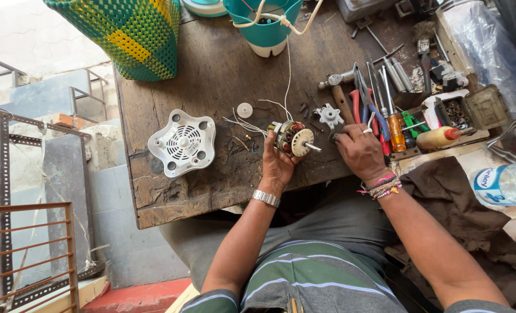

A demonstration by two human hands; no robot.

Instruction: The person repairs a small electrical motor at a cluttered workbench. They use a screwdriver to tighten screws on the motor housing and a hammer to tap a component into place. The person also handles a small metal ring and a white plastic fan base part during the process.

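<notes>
Left hand point(277, 161) grips a small electric motor point(292, 138) near the wooden table's point(211, 75) front edge. Right hand point(359, 150) rests loosely curled beside the pile of tools point(379, 98), gripping nothing visible. At the right edge, an open box point(461, 110) holds small metal parts. A teal container point(263, 26) at the back edge holds wires.

One small electric motor point(292, 138), one white vented base cover point(182, 142), one white disc point(244, 110), one hammer point(340, 87), one plastic bottle point(504, 184), perhaps six screwdrivers point(395, 122) in the cluttered heap.
</notes>
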